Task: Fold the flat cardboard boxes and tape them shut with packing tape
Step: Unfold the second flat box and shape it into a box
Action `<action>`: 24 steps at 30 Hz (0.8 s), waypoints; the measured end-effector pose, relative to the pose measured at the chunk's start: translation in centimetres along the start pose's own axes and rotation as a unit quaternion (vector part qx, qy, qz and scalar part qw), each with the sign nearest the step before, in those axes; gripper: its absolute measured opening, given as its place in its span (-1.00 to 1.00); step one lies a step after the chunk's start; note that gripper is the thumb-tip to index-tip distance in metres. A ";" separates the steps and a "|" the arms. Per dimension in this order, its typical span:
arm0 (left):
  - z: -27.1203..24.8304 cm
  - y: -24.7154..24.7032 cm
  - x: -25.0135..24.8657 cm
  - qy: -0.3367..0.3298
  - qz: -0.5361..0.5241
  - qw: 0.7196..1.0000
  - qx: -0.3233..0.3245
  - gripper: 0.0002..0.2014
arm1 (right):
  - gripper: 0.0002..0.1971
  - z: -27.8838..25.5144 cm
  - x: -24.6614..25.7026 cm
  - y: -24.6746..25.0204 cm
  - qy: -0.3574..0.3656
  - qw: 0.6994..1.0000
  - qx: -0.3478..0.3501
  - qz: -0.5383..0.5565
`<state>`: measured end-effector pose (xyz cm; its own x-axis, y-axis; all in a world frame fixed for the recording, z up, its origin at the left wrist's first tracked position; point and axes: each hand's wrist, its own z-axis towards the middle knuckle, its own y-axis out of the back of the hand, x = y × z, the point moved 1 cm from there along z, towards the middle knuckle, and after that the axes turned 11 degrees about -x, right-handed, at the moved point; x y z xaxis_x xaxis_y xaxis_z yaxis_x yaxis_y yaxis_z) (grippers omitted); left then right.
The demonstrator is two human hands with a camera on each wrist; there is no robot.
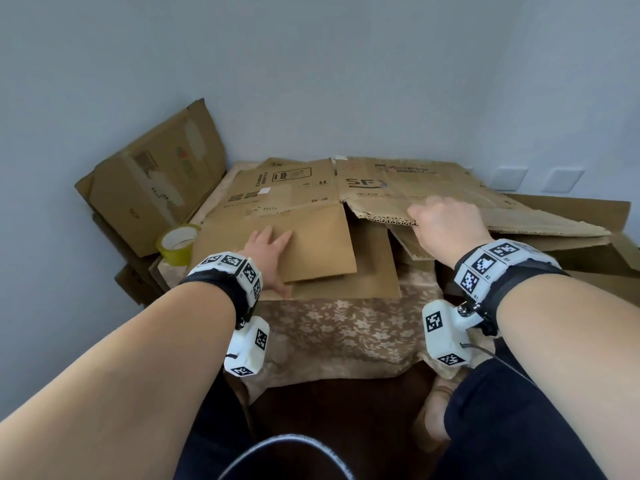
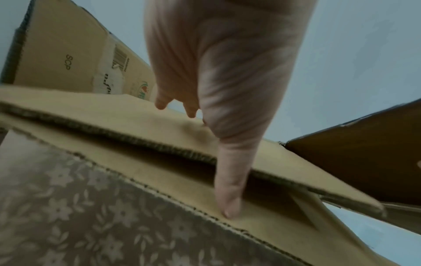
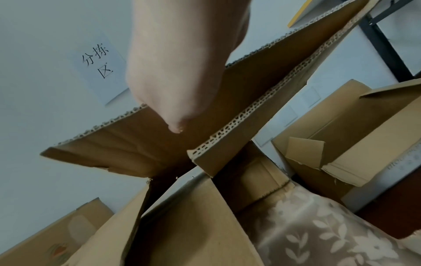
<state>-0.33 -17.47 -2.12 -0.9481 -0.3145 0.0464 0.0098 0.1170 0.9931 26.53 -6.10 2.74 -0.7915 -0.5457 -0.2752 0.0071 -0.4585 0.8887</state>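
Cardboard point(image 1: 304, 188) lies flat on the table point(image 1: 346, 327); left hand point(image 1: 268, 252) presses one flap, fingers straight; right hand point(image 1: 446, 223) grips another's raised edge; tape point(image 1: 176, 242) at nine o'clock.

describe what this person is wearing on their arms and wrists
Both forearms are bare, no sleeves. Each wrist carries a black strap with a band of white blocks printed with black square markers: left band, right band. A white boxy camera unit with the same markers hangs under each wrist; a thin dark cable leaves the right one.
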 end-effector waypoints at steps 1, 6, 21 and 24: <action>0.1 0.6 0.2 0.005 -0.003 1.000 -0.018 0.25 | -0.83 0.3 -0.2 0.4 -0.008 1.000 -0.012 0.002; 0.6 4.7 1.1 0.018 -0.028 0.996 -0.077 0.18 | -0.82 1.8 -1.4 2.9 -0.056 0.993 -0.102 0.030; -0.2 21.4 -2.1 0.029 -0.029 0.936 -0.349 -0.21 | -0.72 5.5 -3.8 12.2 -0.171 0.938 -0.268 0.136; 0.0 24.2 -3.1 0.030 -0.006 0.926 -0.376 -0.18 | -0.69 5.8 -4.3 13.9 -0.198 0.922 -0.280 0.180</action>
<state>2.80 -13.66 21.81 -0.9302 -0.3666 0.0174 0.2388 -0.5686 0.7872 26.44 -6.05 18.41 -0.8363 -0.4851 0.2554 0.5401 -0.6487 0.5362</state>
